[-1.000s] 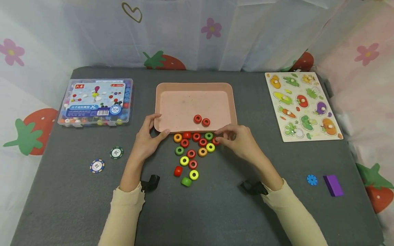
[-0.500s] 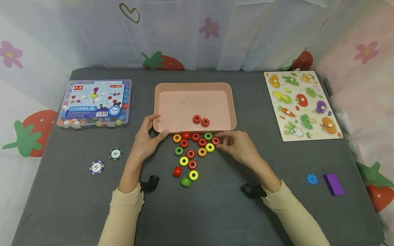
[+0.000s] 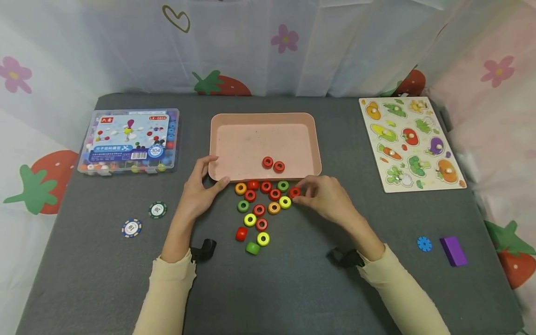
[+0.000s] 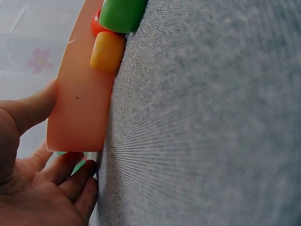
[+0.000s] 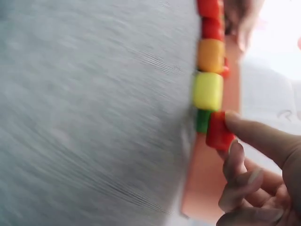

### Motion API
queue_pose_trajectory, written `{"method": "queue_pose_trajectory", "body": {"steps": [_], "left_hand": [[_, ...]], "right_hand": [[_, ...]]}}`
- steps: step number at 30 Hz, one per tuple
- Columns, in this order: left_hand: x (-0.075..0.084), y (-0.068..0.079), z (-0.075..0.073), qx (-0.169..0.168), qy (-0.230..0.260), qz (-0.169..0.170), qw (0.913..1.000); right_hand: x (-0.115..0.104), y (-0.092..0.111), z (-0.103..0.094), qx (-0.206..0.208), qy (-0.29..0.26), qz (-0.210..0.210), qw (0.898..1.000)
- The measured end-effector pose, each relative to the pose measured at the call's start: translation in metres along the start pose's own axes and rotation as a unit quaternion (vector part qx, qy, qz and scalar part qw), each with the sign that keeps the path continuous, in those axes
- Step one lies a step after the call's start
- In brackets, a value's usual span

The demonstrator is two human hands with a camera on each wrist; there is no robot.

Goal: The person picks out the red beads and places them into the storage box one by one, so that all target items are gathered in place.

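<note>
Fingers (image 5: 244, 125) of the right hand (image 3: 328, 197) pinch a red ring (image 3: 294, 192) at the right end of the bead cluster, thumb and forefinger clamped on its sides. That ring sits on the grey surface (image 3: 293, 279) just short of the pink tray (image 3: 265, 118), whose near rim lies directly beyond the fingertips. Left hand (image 3: 198, 188) is busy, curled round the tray's near-left corner, so the right is plainly the nearer one.

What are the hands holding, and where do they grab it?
The right hand pinches a red ring by its sides. The left hand grips the pink tray at its near left corner.
</note>
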State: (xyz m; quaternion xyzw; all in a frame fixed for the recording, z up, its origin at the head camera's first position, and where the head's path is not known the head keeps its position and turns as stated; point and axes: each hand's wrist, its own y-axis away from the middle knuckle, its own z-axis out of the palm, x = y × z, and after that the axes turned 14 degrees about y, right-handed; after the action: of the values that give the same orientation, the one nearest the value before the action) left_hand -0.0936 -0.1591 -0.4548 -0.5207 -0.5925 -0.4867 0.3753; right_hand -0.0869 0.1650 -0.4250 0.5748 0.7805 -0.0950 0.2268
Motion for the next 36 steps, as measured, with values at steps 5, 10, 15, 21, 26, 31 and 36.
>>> {"method": "queue_pose_trajectory", "body": {"steps": [5, 10, 15, 21, 26, 31, 36], "left_hand": [[0.000, 0.000, 0.000, 0.001, 0.000, 0.000, 1.0000], [-0.001, 0.000, 0.000, 0.002, 0.000, 0.007, 1.0000], [-0.001, 0.001, 0.000, 0.005, -0.001, 0.006, 1.0000], [-0.002, 0.001, 0.001, 0.006, 0.000, 0.004, 1.0000], [-0.003, 0.000, 0.001, 0.003, -0.005, 0.003, 1.0000], [-0.003, 0.000, 0.002, 0.003, -0.004, 0.004, 1.0000], [-0.003, 0.000, 0.001, 0.004, -0.003, 0.003, 1.0000]], "right_hand": [[-0.003, -0.002, -0.017, 0.034, -0.031, -0.022, 0.999], [-0.002, -0.015, -0.021, 0.083, -0.036, -0.027, 0.996], [0.002, -0.033, -0.013, 0.104, -0.006, -0.012, 0.995], [0.004, -0.049, -0.007, 0.112, 0.038, 0.002, 0.993], [0.004, -0.056, -0.004, 0.085, 0.052, 0.008, 0.995], [0.004, -0.060, -0.001, 0.074, 0.055, 0.010, 0.996], [0.006, -0.063, 0.002, 0.080, 0.060, 0.005, 0.995]]}}
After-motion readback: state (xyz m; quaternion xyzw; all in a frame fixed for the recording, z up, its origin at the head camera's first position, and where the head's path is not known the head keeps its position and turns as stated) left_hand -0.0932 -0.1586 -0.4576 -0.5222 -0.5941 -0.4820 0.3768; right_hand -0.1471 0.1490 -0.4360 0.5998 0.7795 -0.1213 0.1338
